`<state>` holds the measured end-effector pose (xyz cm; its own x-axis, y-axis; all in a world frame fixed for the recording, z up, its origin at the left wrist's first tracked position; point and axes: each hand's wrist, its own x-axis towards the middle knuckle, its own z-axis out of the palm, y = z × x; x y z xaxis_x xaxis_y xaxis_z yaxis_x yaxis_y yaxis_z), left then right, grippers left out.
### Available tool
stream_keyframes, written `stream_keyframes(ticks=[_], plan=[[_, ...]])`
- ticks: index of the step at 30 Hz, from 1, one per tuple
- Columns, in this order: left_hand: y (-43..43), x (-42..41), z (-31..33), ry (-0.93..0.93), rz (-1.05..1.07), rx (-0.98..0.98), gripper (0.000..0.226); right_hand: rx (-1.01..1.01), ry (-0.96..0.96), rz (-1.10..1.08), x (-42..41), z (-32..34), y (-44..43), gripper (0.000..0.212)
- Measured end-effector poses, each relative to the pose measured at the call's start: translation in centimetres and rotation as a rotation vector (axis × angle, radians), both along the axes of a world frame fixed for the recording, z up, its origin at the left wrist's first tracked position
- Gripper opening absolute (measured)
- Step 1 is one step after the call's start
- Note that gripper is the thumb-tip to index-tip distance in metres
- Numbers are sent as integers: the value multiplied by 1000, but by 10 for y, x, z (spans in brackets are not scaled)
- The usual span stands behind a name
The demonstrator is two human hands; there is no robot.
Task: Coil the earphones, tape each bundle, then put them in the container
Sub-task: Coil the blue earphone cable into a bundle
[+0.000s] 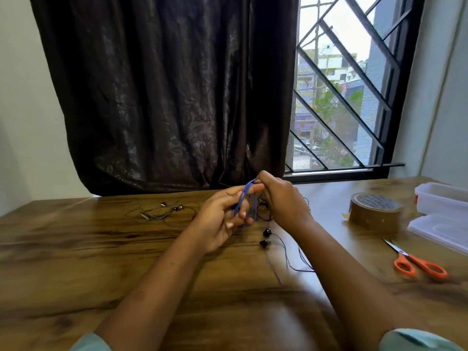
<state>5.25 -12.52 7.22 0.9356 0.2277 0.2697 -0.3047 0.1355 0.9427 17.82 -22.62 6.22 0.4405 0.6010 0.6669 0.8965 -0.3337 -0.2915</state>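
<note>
Coiling a blue earphone cable (241, 198) round the left hand's (222, 220) half-curled fingers, the right hand (278, 200) pinches its loop. Next, probably: reaching for the tape roll (374, 210).

Left hand (221, 220), right hand (282, 198) hold blue cable (241, 201).

Left hand (222, 221): lifted, palm toward the wearer, index finger stretched out, lower fingers curled round loops of blue cord (240, 203).
Right hand (281, 198): back upward, fingertips pinching the cord's top, just beside the left index tip.
Left forearm (157, 282): bare, angled in from lower left.
Right forearm (336, 269): bare, angled in from lower right.
</note>
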Motion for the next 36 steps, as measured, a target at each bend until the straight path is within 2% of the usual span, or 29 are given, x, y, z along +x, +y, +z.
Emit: stream_keyframes(ticks=[2,5,8,10,13,16,18,20,21,23,28,30,32,36], plan=[[0,-1,1,-71,36,-113,40,-33,42,-12,0,-4,4,6],[4,2,1,-170,164,-253,36,-127,22,-22,-6,-8,12,21],[11,4,2,-219,337,-290,33,-257,-5,12,-22,-9,22,29],[23,7,1,-212,521,-171,35,-333,-39,62,-32,-12,28,31],[44,9,-8,-195,805,138,43,-376,-57,149,-39,-12,31,32],[53,5,-14,-148,935,361,45,-399,-61,230,-45,-9,31,29],[56,6,-18,-58,973,597,44,-398,-80,262,-51,-7,32,27],[59,8,-23,74,932,751,39,-348,-135,276,-51,-3,32,25],[59,9,-24,122,865,738,35,-301,-161,281,-49,0,30,24],[54,8,-24,172,655,588,26,-171,-133,283,-40,8,24,18],[29,-1,-12,163,198,230,33,117,30,261,-13,7,11,12],[23,-1,-7,136,128,177,37,238,173,312,-9,4,13,12],[19,-2,-2,114,104,151,37,340,223,312,-9,3,16,12],[18,-3,-5,83,68,36,44,399,329,296,-10,0,19,14]])
